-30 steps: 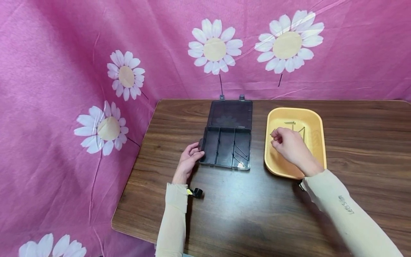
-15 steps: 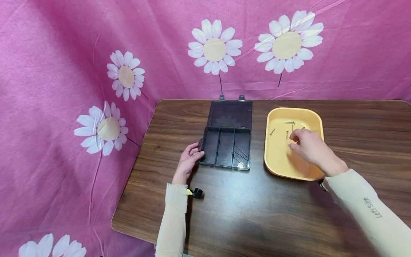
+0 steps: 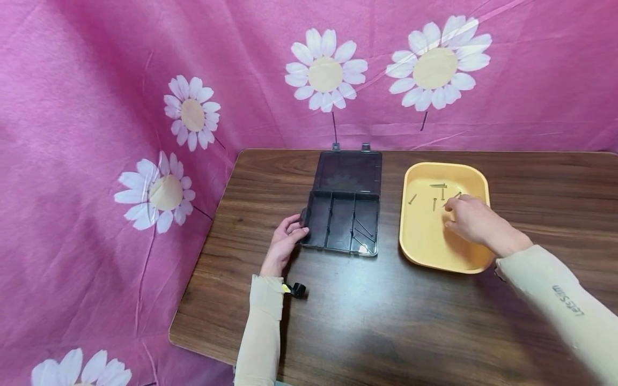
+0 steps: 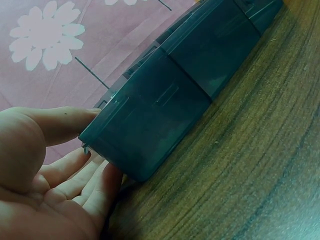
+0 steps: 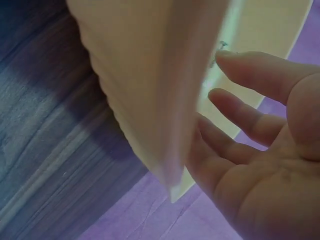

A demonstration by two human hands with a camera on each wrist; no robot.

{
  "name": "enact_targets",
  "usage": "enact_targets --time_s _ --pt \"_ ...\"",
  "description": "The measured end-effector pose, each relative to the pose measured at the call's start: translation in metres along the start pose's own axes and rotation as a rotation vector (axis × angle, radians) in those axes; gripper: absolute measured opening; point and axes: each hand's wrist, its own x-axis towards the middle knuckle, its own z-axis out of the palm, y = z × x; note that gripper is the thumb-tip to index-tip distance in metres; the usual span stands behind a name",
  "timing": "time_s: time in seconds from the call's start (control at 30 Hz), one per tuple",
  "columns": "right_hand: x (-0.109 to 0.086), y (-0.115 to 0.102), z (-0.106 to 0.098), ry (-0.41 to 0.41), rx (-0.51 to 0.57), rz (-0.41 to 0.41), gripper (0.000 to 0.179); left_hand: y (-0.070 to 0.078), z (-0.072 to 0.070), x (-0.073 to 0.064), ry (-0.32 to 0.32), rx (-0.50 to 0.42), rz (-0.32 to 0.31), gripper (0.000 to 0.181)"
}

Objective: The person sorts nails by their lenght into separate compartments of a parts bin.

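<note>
A dark see-through compartment box lies with its lid folded back. Several screws are in its right-hand compartment. My left hand grips the box's left side, and the left wrist view shows the thumb on its upper edge. My right hand reaches into a yellow tray, fingers bent loosely, with a gap between thumb and forefinger. Close to these fingertips is a screw. Several more screws are scattered toward the tray's far end.
The wooden table carries both containers, box on the left and tray on the right. Behind it hangs a pink cloth with white daisies. A small black device sits at my left wrist.
My right hand has shifted rightward inside the tray, uncovering screws that it hid before. The left hand stays on the box.
</note>
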Motion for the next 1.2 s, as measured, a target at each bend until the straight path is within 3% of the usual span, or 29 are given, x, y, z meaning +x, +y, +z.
enact_targets --time_s 0.2,0.43,0.6,0.9,1.2 --pt "0.003 0.005 0.005 -0.038 -0.025 0.004 0.031 0.002 0.001 -0.001 -0.003 0.012 -0.009 0.048" --pt "0.007 0.012 0.016 -0.019 -0.067 0.009 0.005 0.004 0.001 -0.001 -0.010 0.017 -0.016 0.048" --pt "0.013 0.012 0.018 -0.055 -0.080 0.044 0.010 0.006 0.001 -0.002 -0.020 0.004 -0.015 0.048" --pt "0.015 0.017 0.023 0.066 -0.095 0.061 0.011 0.002 0.000 0.000 -0.011 0.009 0.004 0.049" --pt "0.012 0.019 0.028 0.132 -0.060 0.045 0.016 0.003 0.000 0.000 -0.005 0.019 -0.031 0.048"
